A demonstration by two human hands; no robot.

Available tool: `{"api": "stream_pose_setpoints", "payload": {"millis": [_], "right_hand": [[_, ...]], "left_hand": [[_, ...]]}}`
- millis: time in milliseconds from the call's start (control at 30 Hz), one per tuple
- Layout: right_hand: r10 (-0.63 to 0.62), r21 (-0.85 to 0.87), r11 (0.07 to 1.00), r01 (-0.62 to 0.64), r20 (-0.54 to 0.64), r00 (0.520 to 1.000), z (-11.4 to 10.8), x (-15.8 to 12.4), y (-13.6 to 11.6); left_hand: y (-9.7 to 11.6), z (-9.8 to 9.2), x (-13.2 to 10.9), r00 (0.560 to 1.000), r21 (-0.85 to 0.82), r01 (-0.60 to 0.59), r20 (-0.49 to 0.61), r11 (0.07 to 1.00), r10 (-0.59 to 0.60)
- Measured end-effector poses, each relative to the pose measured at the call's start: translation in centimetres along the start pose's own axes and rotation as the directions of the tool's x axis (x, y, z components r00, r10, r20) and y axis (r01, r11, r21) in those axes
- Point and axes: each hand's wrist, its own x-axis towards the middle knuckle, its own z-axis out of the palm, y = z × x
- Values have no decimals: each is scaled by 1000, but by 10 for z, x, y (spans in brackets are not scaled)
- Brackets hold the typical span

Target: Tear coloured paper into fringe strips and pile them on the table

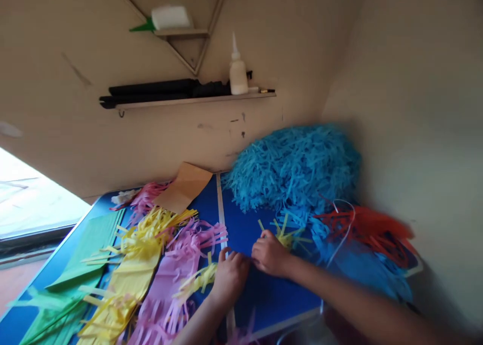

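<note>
My left hand [232, 272] and my right hand [270, 253] are close together above the blue table, fingers curled. Fringed yellow tissue paper [202, 278] sticks out to the left of my left hand, crumpled and narrow. More yellow fringe [286, 235] spreads out just behind my right hand. It looks like one twisted piece gripped by both hands, but the fingers hide its middle. Beside my left forearm lies pink-purple fringed tissue paper [171, 272]. A flat yellow fringed stack [134, 272] is left of that, and green tissue paper [81, 249] lies farthest left.
A big heap of blue shredded paper [298, 164] sits at the back of the blue table [247, 224]. Red fringe [372, 229] and a white string [347, 229] are at right. Brown paper [184, 186] lies back left. A wall shelf [196, 101] holds a glue bottle [238, 74].
</note>
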Motion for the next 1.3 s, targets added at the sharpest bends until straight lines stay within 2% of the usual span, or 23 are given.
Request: {"api": "stream_pose_setpoints", "payload": {"millis": [67,100,167,233,300,367,500,600,700,800,900,967,1000,1033,1067,1100,1167,1200,1233,1300], "right_hand": [[160,241,959,-151,-21,987,-17,-3,-8],[221,390,898,-202,-4,975,-29,-4,-13],[237,691,675,-259,129,963,-53,-4,-20],[157,876,354,-327,290,944,-75,-2,-25],[125,923,89,-374,362,924,-86,0,-30],[201,934,-68,-350,357,912,-86,0,-37],[391,945,-238,-224,305,869,-67,-4,-60],[482,925,-361,-120,295,825,-58,-4,-74],[518,889,-454,-63,321,792,-57,0,-81],[520,905,-425,-19,262,813,-59,2,-85],[519,947,-319,28,150,841,-56,4,-82],[506,989,-142,-33,101,857,-50,12,-68],[511,992,30,-122,89,855,-46,19,-57],[525,946,228,-232,81,847,-41,28,-42],[553,828,433,-356,68,830,-36,39,-26],[579,608,634,-477,36,814,-30,50,-9],[594,425,727,-539,4,804,-20,73,23],[591,356,753,-553,2,807,-15,83,35],[585,319,767,-557,10,811,-10,92,44],[567,215,799,-561,39,823,-5,103,54]], "left_hand": [[-1,-20,-2,994,-40,-33,-104,999,29],[0,-33,-2,984,-71,-67,-169,995,54],[3,-63,0,950,-139,-153,-295,978,107],[8,-87,5,925,-179,-198,-359,964,123],[14,-100,8,909,-215,-186,-408,959,85],[20,-103,7,898,-279,-128,-439,952,-8],[33,-94,-6,894,-502,30,-373,864,-247],[44,-89,-10,844,-667,82,-348,740,-408],[51,-89,-7,832,-763,93,-294,640,-471],[52,-91,-7,836,-803,113,-241,585,-492],[46,-90,-14,826,-826,151,-197,543,-529],[40,-90,-21,804,-848,202,-142,491,-577],[37,-90,-24,778,-864,237,-105,444,-619],[35,-90,-27,742,-885,274,-53,375,-668],[33,-89,-30,701,-909,313,24,276,-713],[32,-87,-31,659,-928,341,123,148,-742],[34,-81,-31,600,-924,352,347,-152,-721],[36,-78,-29,585,-897,337,437,-286,-683],[39,-73,-27,579,-866,317,500,-387,-644],[42,-66,-24,577,-823,298,559,-484,-596]]}}
